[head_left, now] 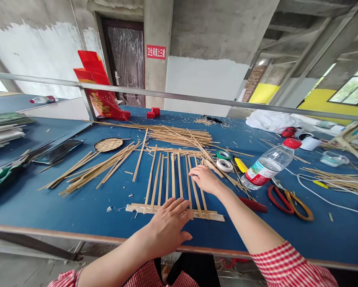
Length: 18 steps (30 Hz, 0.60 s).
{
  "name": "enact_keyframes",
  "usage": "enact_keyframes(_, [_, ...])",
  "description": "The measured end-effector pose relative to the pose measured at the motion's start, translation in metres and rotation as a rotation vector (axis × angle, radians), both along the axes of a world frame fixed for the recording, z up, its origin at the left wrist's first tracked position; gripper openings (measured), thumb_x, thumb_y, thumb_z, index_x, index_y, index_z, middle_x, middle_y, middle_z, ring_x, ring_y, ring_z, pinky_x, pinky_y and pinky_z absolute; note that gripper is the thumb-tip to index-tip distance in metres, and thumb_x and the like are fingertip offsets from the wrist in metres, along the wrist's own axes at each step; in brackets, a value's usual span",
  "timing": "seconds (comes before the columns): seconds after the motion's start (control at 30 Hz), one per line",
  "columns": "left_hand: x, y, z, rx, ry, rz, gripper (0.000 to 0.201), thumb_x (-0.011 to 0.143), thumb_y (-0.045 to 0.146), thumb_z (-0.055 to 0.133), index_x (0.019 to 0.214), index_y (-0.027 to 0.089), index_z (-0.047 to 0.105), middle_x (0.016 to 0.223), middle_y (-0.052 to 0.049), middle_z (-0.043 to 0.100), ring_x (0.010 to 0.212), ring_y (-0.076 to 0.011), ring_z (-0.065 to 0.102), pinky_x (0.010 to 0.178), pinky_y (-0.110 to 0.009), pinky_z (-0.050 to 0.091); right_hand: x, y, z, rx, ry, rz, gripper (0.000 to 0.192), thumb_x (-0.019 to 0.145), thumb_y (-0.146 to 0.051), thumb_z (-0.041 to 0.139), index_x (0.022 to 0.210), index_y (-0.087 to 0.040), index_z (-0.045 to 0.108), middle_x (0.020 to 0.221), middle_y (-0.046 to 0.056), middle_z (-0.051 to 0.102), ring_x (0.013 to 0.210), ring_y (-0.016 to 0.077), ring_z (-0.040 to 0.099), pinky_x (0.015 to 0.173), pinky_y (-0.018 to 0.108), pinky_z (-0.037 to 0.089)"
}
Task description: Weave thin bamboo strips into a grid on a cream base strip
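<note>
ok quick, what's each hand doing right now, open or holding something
Left hand: open, palm down across the laid-out strips.
Right hand: fingers bent over the strips; whether they grip one can't be told.

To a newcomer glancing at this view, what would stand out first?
Probably the big red bag at the table's back left, then the bottle with the red cap, right of the right hand. Next, the spaced row of pale strips in front, with the left hand over their near ends.
</note>
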<state>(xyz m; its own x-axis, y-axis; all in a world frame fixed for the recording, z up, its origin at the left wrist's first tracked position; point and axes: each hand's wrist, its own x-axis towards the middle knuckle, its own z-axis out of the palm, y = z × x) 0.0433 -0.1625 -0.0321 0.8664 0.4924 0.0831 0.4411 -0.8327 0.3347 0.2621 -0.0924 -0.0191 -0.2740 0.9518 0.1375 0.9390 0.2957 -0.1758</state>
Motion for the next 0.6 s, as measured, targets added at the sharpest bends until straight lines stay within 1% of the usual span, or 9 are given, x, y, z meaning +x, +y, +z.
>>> enact_keyframes(0.23, [0.000,-0.003,-0.003,-0.020,0.023,-0.008,0.054,0.082,0.047,0.047,0.129,0.023,0.035,0.139,-0.003,0.032,0.130,-0.0223,0.022,0.107,-0.043,0.017,-0.006,0.003,-0.006,-0.048,0.041,0.011,0.028,0.076,-0.011,0.040,0.083,-0.019,0.066,0.095,0.003,0.065,0.099,0.0180,0.050,0.089,0.031,0.038])
enact_keyframes(0.4, [0.000,-0.003,-0.002,-0.016,0.025,-0.010,0.056,0.081,0.047,0.048,0.130,0.023,0.034,0.140,-0.004,0.031,0.129,-0.0227,0.022,0.107,-0.042,0.016,-0.009,0.001,-0.006,-0.061,0.048,0.004,0.028,0.078,-0.012,0.040,0.087,-0.019,0.065,0.098,0.005,0.064,0.099,0.0173,0.051,0.089,0.030,0.037])
enact_keyframes(0.6, [0.000,-0.005,0.000,-0.021,0.016,-0.009,0.056,0.082,0.048,0.046,0.130,0.024,0.034,0.140,-0.004,0.030,0.130,-0.0227,0.022,0.107,-0.042,0.017,-0.014,-0.001,-0.002,-0.108,0.066,-0.026,0.030,0.079,-0.016,0.038,0.094,-0.019,0.064,0.105,0.004,0.063,0.098,0.0176,0.055,0.085,0.029,0.040])
